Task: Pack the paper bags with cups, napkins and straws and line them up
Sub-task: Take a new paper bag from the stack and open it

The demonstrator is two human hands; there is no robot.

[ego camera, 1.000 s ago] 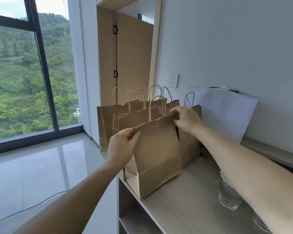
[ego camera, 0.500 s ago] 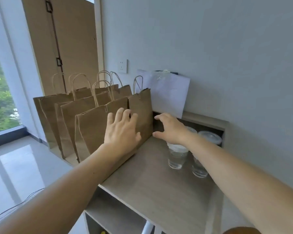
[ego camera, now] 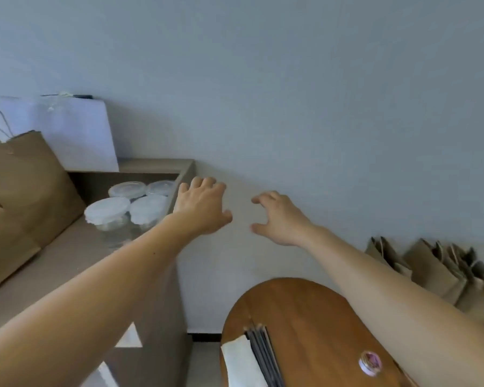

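Observation:
Brown paper bags (ego camera: 23,191) with twine handles stand at the left end of the grey shelf top (ego camera: 53,263). Several clear lidded cups (ego camera: 108,216) stand beside them near the wall. My left hand (ego camera: 200,205) hovers in the air just right of the cups, fingers loose, holding nothing. My right hand (ego camera: 277,216) hangs further right in front of the wall, fingers loosely curled and empty. On the round wooden table (ego camera: 313,317) below lie white napkins (ego camera: 241,364) and a bundle of dark straws (ego camera: 263,356). More folded brown bags (ego camera: 436,269) lean against the wall at the right.
A white sheet of paper (ego camera: 67,132) leans on the wall behind the shelf. A small round pink-topped object (ego camera: 370,362) lies on the table. The shelf unit's side panel (ego camera: 162,317) stands between shelf and table.
The view has swung right, away from the row of bags. Both hands have left the bags and cups and now float empty in front of the wall.

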